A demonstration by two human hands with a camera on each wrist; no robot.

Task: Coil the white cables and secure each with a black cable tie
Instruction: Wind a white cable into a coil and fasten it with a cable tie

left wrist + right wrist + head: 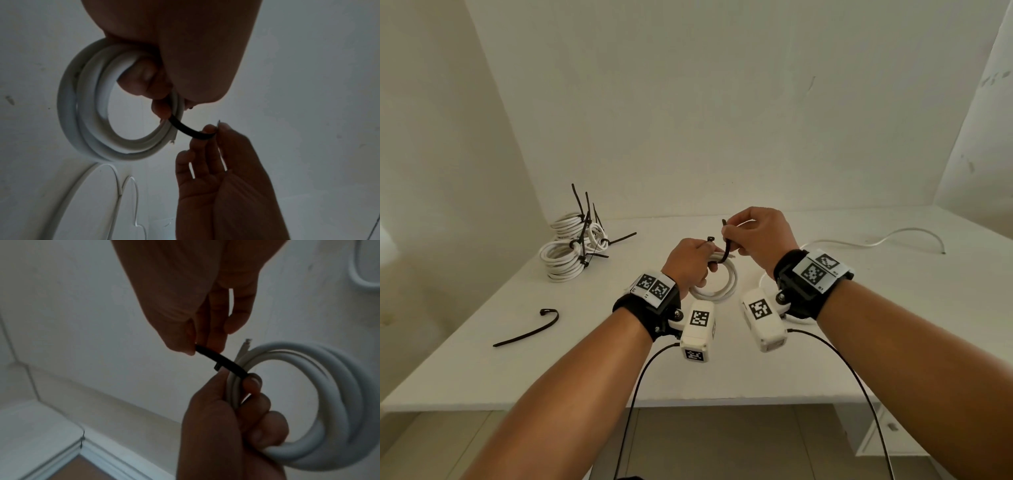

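Above the middle of the white table [585,359], my left hand [690,262] grips a small coil of white cable [719,284], also seen in the left wrist view as the coil [86,113] and in the right wrist view as the coil [329,402]. A black cable tie [727,248] bends around the gripped side of the coil. My right hand [756,236] pinches the tie's tail between thumb and fingers; the tie [222,361] runs from that pinch to the left fingers. The tie [191,129] shows the same way from below.
A pile of tied white coils [571,250] with black tie tails sticking up sits at the back left. One loose black tie [530,330] lies at the front left. An uncoiled white cable [876,241] runs across the right side behind my right wrist.
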